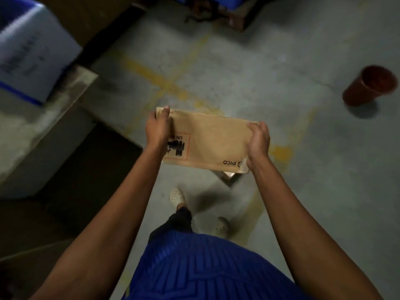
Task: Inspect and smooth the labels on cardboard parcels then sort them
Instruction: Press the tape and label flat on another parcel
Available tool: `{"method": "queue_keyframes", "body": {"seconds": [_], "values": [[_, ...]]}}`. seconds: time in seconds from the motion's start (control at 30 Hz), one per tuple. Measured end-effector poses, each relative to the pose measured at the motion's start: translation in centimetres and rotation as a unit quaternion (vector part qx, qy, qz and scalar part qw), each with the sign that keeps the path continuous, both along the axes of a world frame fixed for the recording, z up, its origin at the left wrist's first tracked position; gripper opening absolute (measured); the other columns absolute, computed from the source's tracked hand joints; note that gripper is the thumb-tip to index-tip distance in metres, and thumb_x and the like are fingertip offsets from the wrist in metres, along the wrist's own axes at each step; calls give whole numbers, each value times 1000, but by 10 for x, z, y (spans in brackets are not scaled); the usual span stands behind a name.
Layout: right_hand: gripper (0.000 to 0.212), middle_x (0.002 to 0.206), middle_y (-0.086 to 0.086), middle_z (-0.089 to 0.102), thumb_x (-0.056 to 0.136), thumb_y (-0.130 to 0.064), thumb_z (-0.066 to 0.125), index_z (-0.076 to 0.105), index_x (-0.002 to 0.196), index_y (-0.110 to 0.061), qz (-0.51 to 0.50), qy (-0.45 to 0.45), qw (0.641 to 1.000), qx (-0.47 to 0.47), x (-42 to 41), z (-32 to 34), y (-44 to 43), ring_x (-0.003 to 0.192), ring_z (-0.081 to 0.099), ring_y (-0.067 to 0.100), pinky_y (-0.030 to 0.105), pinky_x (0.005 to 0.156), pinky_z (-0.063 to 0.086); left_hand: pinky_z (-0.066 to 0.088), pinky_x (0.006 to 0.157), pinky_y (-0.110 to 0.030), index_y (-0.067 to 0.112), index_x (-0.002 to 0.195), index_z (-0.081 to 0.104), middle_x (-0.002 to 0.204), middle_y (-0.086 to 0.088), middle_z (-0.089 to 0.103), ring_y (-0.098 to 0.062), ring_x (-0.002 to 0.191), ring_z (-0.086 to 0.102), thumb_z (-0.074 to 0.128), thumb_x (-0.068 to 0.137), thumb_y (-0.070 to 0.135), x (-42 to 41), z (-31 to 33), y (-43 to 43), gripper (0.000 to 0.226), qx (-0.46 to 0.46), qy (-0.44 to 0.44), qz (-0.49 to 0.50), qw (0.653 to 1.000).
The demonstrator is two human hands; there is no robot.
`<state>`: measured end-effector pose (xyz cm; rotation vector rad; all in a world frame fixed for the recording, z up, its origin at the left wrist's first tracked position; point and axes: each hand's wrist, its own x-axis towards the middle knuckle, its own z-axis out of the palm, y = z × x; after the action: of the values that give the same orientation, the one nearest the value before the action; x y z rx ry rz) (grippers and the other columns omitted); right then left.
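I hold the cardboard parcel [207, 139] above the floor [281, 61], left hand [157, 128] and right hand [258, 141] each a grip clamped on one end, so I judge inspection underway, smoothing and sorting not yet done.

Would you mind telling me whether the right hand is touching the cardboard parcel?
Touching. The head view shows the right hand gripping the cardboard parcel at its right end, fingers curled over the edge.
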<state>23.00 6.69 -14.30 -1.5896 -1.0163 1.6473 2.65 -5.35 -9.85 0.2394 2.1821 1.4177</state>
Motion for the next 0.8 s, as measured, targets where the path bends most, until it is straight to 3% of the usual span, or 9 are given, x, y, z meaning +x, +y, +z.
{"method": "queue_keyframes", "body": {"seconds": [0.07, 0.17, 0.23, 0.37, 0.53, 0.63, 0.8], "values": [[62, 118, -5, 55, 56, -54, 63, 50, 112, -31, 51, 10, 999, 7, -31, 16, -17, 107, 52, 16, 38, 96, 43, 38, 65, -24, 20, 117, 51, 96, 10, 54, -5, 86, 53, 48, 102, 42, -13, 19, -37, 26, 6, 5, 61, 998], [63, 136, -1, 56, 76, -41, 65, 54, 134, -20, 124, 26, 992, 17, -83, 46, -51, 122, 52, 18, 35, 105, 41, 42, 67, -26, 19, 122, 54, 102, 4, 60, -10, 90, 59, 50, 99, 40, -37, 41, -95, 31, 26, 20, 149, 988], [56, 135, -1, 54, 81, -38, 65, 52, 134, -24, 177, 35, 983, 27, -119, 61, -78, 120, 51, 18, 35, 103, 40, 45, 68, -28, 23, 118, 55, 105, 0, 63, -13, 90, 62, 50, 99, 38, -55, 51, -135, 25, 38, 21, 206, 978], [73, 157, -1, 39, 91, -31, 64, 32, 157, -22, 271, 18, 960, 62, -196, 81, -136, 141, 40, 19, 38, 116, 33, 56, 75, -34, 22, 116, 57, 104, -2, 66, -16, 90, 67, 51, 99, 39, -104, 65, -219, 24, 60, 10, 309, 949], [82, 164, 3, 24, 92, -35, 62, 17, 160, -21, 352, -110, 911, 186, -298, 108, -226, 149, 24, 30, 53, 117, 23, 58, 80, -40, 17, 105, 55, 95, -4, 62, -21, 85, 66, 49, 100, 48, -177, 79, -322, 31, 74, 35, 397, 914], [85, 165, 5, 22, 92, -36, 63, 15, 161, -21, 368, -115, 891, 239, -357, 129, -278, 149, 22, 31, 55, 115, 22, 55, 77, -36, 19, 102, 53, 97, 0, 61, -19, 88, 64, 50, 100, 49, -220, 97, -368, 30, 85, 59, 455, 885], [84, 164, 6, 24, 90, -33, 64, 19, 160, -21, 388, -68, 868, 302, -444, 157, -340, 148, 24, 28, 53, 115, 23, 51, 73, -29, 13, 106, 59, 98, 0, 63, -14, 85, 60, 66, 87, 57, -285, 118, -434, 48, 94, 108, 517, 844]]}}
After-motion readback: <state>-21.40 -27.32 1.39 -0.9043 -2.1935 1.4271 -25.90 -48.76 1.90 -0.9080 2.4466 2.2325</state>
